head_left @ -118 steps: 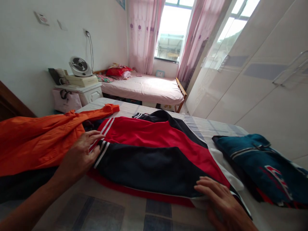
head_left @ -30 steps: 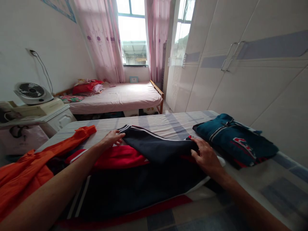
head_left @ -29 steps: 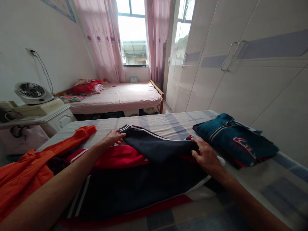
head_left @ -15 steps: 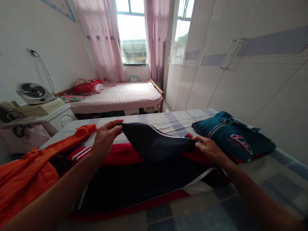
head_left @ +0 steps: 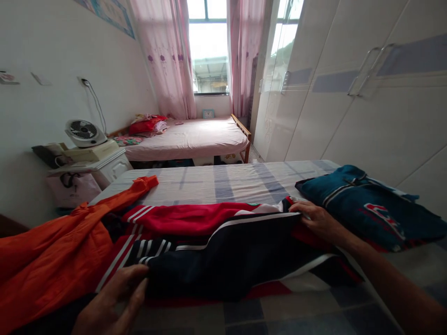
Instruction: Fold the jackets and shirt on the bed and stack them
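A red and navy track jacket [head_left: 195, 218] with white stripes lies spread across the bed before me. My left hand [head_left: 111, 298], low at the front left, has its thumb and fingers closed on the navy fabric near a striped cuff. My right hand [head_left: 314, 218] pinches the jacket's navy edge near its upper right end, where a white stripe runs. Between the hands, the navy part lies loosely folded over the red. Left of the jacket, an orange garment [head_left: 87, 237] is spread out, partly beside my left forearm. A folded teal garment [head_left: 370, 204] sits beyond my right hand.
The bed [head_left: 195, 181] has a blue and white checked sheet. Behind it stand a second bed [head_left: 206, 139] with pink bedding and a small clock [head_left: 208, 114]. At left, a fan [head_left: 85, 132] stands on boxes over a white cabinet [head_left: 113, 165]. A white wardrobe [head_left: 363, 125] lines the right.
My left hand has come down and toward me, bringing the raised navy fabric down over the jacket. My right hand keeps its hold. The view has turned left.
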Tool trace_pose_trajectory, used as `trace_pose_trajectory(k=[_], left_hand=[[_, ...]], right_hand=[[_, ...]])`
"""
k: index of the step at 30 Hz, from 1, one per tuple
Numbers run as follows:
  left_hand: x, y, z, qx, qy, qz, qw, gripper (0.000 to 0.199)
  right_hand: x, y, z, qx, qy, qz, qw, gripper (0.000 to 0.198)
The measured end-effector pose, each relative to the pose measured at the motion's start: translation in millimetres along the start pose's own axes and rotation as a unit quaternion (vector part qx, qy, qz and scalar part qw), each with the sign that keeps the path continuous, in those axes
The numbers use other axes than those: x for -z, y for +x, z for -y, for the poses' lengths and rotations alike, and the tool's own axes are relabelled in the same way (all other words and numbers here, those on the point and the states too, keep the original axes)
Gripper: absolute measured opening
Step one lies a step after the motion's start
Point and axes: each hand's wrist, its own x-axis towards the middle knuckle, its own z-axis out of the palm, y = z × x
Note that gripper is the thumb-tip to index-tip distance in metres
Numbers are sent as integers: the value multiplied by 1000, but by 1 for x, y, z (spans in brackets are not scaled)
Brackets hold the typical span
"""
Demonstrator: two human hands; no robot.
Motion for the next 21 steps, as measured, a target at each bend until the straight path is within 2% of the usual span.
trace_pose_trajectory(k=[3,5,7,9,12,14,16,18,21], left_hand=[[13,25,-29,-92,77,-75,990,31],[24,48,-41,-168,116,-90,975,31],[33,78,-43,-200,152,-72,965,33],[38,113,-36,-184,180,-30,966,40],[32,163,-14,-121,191,90,970,53],[20,186,1,-87,188,167,964,56],[7,199,14,-65,186,208,958,58],[-2,202,23,-56,177,222,957,58],[-6,198,34,-79,168,225,956,51]], right_hand=[[8,10,3,-3,-19,-78,997,27],[18,14,7,-11,-18,-53,998,26],[31,17,10,-32,12,16,999,28],[41,22,11,-44,75,64,994,33],[45,39,8,-48,153,66,985,41],[38,53,4,-71,107,60,990,43],[27,64,0,-90,14,76,993,42],[16,70,-3,-88,-49,114,988,42],[8,67,-6,-66,-76,159,982,32]])
